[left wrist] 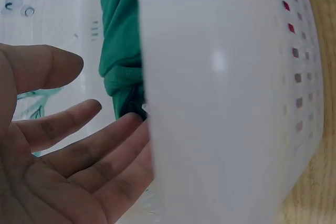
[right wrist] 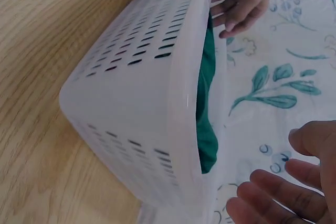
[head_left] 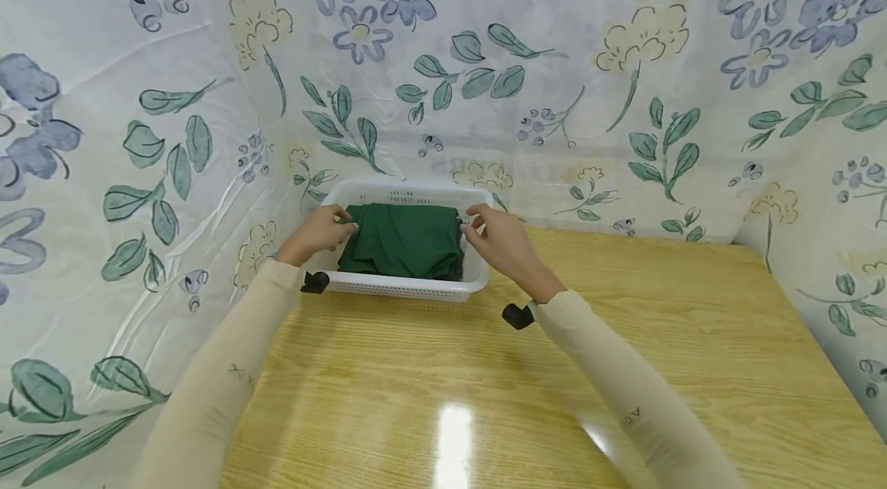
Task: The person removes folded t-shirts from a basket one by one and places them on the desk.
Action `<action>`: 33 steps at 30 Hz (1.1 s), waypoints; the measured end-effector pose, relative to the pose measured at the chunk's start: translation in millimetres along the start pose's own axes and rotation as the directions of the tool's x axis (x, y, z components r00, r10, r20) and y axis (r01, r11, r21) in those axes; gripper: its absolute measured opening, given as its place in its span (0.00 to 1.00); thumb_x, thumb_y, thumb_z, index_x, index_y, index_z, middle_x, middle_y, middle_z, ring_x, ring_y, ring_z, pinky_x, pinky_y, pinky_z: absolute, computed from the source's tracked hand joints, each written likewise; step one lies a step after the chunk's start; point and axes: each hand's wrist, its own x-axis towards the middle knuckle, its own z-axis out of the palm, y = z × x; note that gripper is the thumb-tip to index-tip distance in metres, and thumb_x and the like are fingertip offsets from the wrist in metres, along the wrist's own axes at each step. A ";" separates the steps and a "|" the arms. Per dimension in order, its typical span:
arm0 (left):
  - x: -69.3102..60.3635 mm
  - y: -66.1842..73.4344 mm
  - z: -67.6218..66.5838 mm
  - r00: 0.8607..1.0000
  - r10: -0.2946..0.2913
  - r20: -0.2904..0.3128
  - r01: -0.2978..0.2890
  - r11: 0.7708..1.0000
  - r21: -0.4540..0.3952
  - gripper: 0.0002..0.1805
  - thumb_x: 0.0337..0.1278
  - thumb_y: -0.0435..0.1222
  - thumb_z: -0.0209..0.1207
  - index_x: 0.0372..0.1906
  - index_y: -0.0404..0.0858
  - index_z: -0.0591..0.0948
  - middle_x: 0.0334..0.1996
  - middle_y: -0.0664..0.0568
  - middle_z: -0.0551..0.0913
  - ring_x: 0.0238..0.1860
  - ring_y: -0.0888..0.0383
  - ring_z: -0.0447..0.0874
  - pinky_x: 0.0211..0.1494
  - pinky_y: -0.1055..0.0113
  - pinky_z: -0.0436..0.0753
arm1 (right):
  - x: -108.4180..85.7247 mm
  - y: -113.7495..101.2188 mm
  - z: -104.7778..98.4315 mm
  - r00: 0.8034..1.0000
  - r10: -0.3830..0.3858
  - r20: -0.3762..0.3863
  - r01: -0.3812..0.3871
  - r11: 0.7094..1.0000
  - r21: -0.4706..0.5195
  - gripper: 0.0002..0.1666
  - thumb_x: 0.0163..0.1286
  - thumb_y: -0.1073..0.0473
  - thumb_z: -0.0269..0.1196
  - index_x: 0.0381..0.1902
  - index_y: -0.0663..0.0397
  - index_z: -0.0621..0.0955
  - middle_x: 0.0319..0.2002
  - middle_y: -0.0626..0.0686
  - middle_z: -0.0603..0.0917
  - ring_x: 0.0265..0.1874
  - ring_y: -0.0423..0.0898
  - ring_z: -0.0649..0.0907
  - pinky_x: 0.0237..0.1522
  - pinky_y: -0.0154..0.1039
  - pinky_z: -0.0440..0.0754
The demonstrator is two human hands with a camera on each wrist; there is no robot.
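A folded green cloth (head_left: pixel 409 239) lies in a white plastic basket (head_left: pixel 395 286), with darker cloth (head_left: pixel 460 262) showing along its right edge. My left hand (head_left: pixel 317 233) reaches over the basket's left end, thumb and fingers apart beside the cloth. In the left wrist view its relaxed fingertips come close to the green cloth (left wrist: pixel 122 51); whether they touch it is unclear. Over the basket's right end hovers my right hand (head_left: pixel 504 241), fingers loosely bent. The right wrist view shows this hand (right wrist: pixel 310 182) holding nothing, apart from the cloth.
The basket stands at the back left of a wooden table (head_left: pixel 624 335). Floral-patterned sheeting (head_left: pixel 443 88) rises right behind it and along both sides. A dark wrist device (head_left: pixel 517 316) sits under each sleeve cuff.
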 end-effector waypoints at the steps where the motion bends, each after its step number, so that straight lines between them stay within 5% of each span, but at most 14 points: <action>1: 0.5 -0.5 -0.2 1.000 -0.010 0.004 0.010 1.000 -0.010 0.25 0.79 0.39 0.52 0.66 0.23 0.70 0.44 0.34 0.82 0.44 0.42 0.82 0.46 0.52 0.84 | 2.3 -0.9 2.9 1.000 -0.001 0.008 0.001 1.000 0.004 0.23 0.80 0.51 0.60 0.63 0.60 0.79 0.45 0.56 0.88 0.35 0.48 0.87 0.38 0.44 0.85; 9: 2.6 -0.9 0.4 0.996 -0.073 0.046 0.077 0.993 -0.086 0.25 0.79 0.40 0.51 0.67 0.24 0.68 0.56 0.28 0.76 0.54 0.35 0.81 0.55 0.47 0.84 | 20.8 -7.9 22.2 0.991 0.044 0.124 -0.052 0.997 0.056 0.27 0.78 0.52 0.62 0.66 0.64 0.75 0.49 0.59 0.86 0.42 0.51 0.86 0.43 0.45 0.85; 18: 5.0 -4.5 0.4 0.988 -0.084 0.127 0.103 0.984 -0.148 0.27 0.80 0.40 0.50 0.73 0.28 0.65 0.66 0.29 0.69 0.61 0.34 0.76 0.62 0.44 0.78 | 33.8 -11.3 39.0 0.948 0.167 0.270 -0.211 0.967 0.145 0.32 0.77 0.51 0.63 0.70 0.62 0.71 0.56 0.61 0.81 0.54 0.55 0.81 0.54 0.49 0.80; 23: 5.7 -7.2 -1.8 0.980 -0.105 0.168 0.142 0.965 -0.221 0.28 0.80 0.38 0.50 0.75 0.28 0.62 0.66 0.27 0.67 0.62 0.33 0.74 0.65 0.43 0.76 | 34.2 -14.6 44.2 0.916 0.231 0.328 -0.329 0.900 0.285 0.36 0.75 0.51 0.66 0.74 0.59 0.68 0.62 0.61 0.76 0.59 0.55 0.78 0.57 0.50 0.79; 28: 4.5 -8.0 -3.3 0.979 -0.112 0.173 0.160 0.941 -0.298 0.29 0.78 0.34 0.54 0.76 0.29 0.63 0.67 0.29 0.67 0.65 0.34 0.71 0.68 0.44 0.73 | 33.9 -15.6 48.5 0.881 0.270 0.387 -0.435 0.783 0.445 0.36 0.74 0.52 0.66 0.74 0.55 0.68 0.66 0.60 0.72 0.59 0.56 0.76 0.60 0.52 0.77; 33: 4.5 -6.5 -4.5 0.980 -0.081 0.181 0.146 0.913 -0.381 0.30 0.76 0.32 0.56 0.76 0.30 0.62 0.69 0.30 0.66 0.68 0.35 0.69 0.70 0.46 0.72 | 35.1 -14.2 53.3 0.871 0.265 0.415 -0.468 0.704 0.533 0.31 0.75 0.55 0.65 0.72 0.55 0.71 0.70 0.59 0.69 0.63 0.57 0.76 0.59 0.51 0.80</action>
